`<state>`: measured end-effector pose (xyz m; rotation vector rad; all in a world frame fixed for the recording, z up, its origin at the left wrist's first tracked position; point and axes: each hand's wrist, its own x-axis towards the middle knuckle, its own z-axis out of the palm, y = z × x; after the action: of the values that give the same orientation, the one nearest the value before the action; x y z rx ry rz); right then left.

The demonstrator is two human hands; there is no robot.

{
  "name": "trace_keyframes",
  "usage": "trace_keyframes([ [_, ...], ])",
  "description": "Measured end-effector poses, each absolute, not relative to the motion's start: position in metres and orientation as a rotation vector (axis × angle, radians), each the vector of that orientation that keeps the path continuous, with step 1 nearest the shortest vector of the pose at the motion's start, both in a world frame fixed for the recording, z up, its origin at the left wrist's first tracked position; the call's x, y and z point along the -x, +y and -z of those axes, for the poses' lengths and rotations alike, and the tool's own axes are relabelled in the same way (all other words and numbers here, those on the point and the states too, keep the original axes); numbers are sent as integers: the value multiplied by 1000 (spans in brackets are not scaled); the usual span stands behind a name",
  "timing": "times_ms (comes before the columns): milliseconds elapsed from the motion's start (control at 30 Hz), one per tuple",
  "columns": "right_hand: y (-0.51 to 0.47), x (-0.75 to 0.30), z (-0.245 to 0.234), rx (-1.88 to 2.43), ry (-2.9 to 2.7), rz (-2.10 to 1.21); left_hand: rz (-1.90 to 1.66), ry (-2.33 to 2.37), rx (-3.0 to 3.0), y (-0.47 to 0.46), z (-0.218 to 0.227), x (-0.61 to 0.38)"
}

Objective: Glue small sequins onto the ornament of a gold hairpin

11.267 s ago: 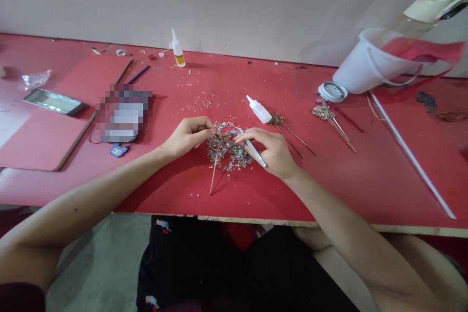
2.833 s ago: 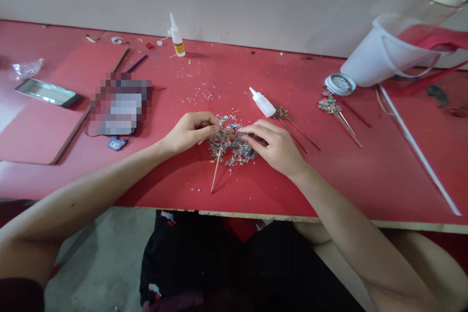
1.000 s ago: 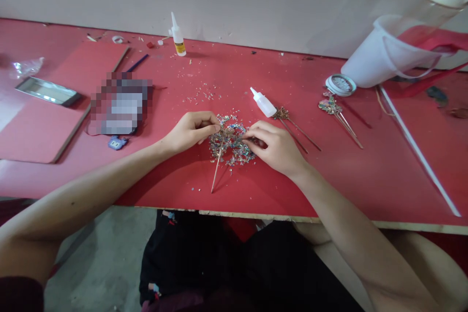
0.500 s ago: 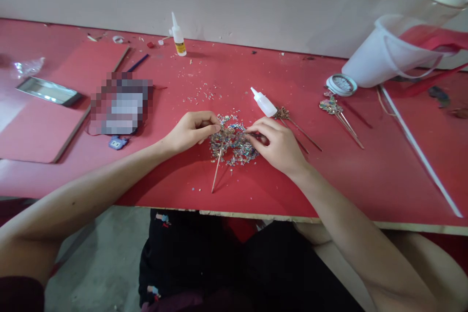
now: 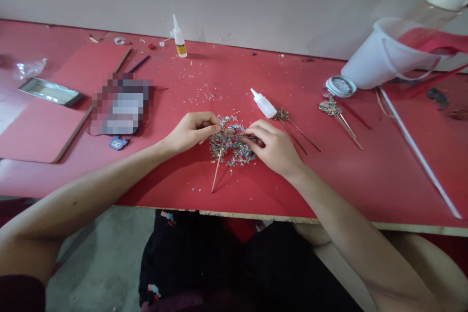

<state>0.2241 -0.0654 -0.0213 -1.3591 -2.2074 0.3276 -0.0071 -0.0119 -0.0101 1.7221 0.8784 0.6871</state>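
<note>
Fingers of the left hand (image 5: 193,129) pinch the ornate head of a gold-coloured metal hairpin (image 5: 218,165), whose 1 visible straight prong points toward the near edge of the red surface (image 5: 175,180). The hairpin's head is over a loose heap of tiny, glittering, multicoloured flakes (image 5: 243,155). Fingers of the right hand (image 5: 274,145) are narrow, closed around a slim, dark item (image 5: 249,137) at the right side of the heap; most of it is hidden, so its exact shape cannot be told. The 2 hands are near each other but apart.

Beyond the right hand lies a small, white plastic squeeze bottle (image 5: 265,106), its base right at the openwork head of a bronze-coloured, 2-pronged hairpin (image 5: 282,114). Farther right, a metal hairpin with a multicoloured head (image 5: 330,106) lies just before a round, white-rimmed lid or jar (image 5: 341,87), which is beside a translucent white plastic bucket (image 5: 367,58). Toward the wall, a white bottle with a yellow label (image 5: 180,45) stands upright.

On the left side, a pixelated dark object (image 5: 126,107) lies near a small blue charm (image 5: 119,143), and a dark-rimmed rectangular case (image 5: 51,91) rests on a flat, red board (image 5: 40,131).
</note>
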Motion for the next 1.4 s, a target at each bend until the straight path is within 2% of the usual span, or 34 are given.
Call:
trace_keyframes([
  [933,-65,-227,21,1366,-2191,-318,-702,875,-1705,-12,9,7],
  [1200,-70,-216,21,1142,-2286,-450,-721,881,-1716,-12,11,8],
  [1400,-71,-215,23,1184,-2382,-309,-733,874,-1717,-12,10,8],
])
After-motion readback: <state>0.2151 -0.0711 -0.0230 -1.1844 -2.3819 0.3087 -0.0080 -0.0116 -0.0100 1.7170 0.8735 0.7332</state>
